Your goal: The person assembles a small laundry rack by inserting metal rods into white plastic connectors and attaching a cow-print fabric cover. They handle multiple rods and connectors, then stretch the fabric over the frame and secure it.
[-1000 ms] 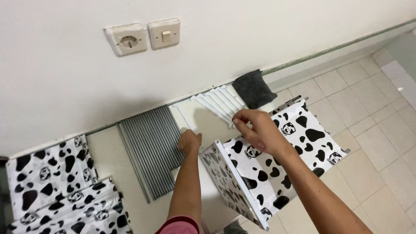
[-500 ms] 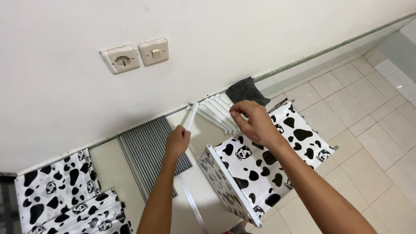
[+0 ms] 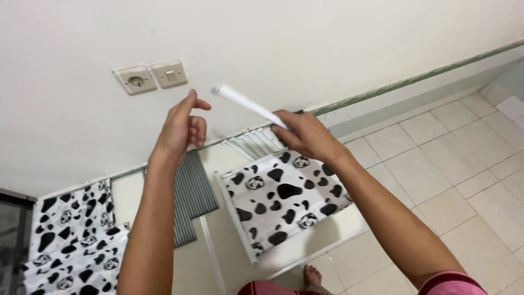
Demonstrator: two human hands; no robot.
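My right hand [image 3: 305, 134] grips a white tube [image 3: 246, 104] by its lower end, the tube slanting up to the left in front of the wall. My left hand [image 3: 183, 128] is raised beside it with fingers loosely curled, holding nothing, just left of the tube's upper tip. Below my hands a cow-patterned fabric panel on a white frame [image 3: 281, 199] stands tilted on the floor. A row of white tubes [image 3: 252, 145] lies against the wall behind it.
A bundle of grey rods [image 3: 188, 194] lies on the floor at the wall. More cow-patterned panels [image 3: 71, 235] sit at the left. A socket and a switch [image 3: 152, 76] are on the white wall. Tiled floor [image 3: 436, 158] extends right. My foot [image 3: 312, 275] shows below.
Both hands have risen from the floor parts to wall height. My right hand now holds a white tube; my left hand has let go of the tube it held.
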